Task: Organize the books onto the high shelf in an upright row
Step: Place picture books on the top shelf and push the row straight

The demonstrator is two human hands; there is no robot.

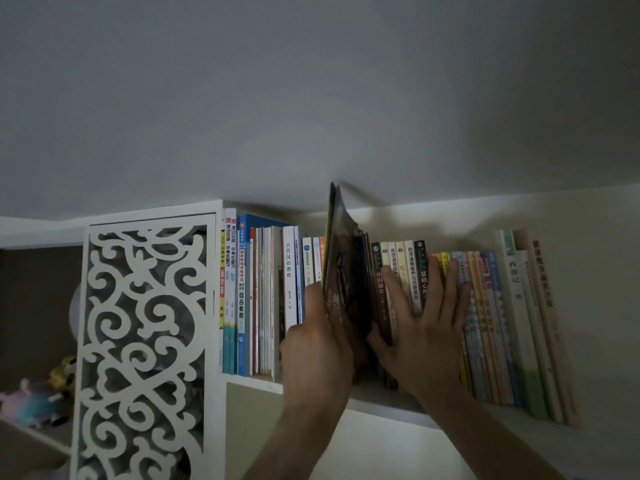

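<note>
Both forearms reach up: my left grip (317, 344) pinches a dark book (346, 289) into the shelf (381, 405) row, right grip (420, 327) spread flat against neighboring spines (414, 271).

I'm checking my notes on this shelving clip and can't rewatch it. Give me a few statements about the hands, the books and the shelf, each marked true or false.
1. The left hand grips a tall dark book that rises above the row. True.
2. The right hand is curled into a fist away from the books. False: its fingers are spread flat against the spines of the books to the right of the dark book.
3. The books on the high shelf lie in a flat stack. False: they stand on end in a row.
4. A white carved panel stands left of the books. True.
5. The plush toys sit among the books. False: they are on a lower shelf at far left.
</note>
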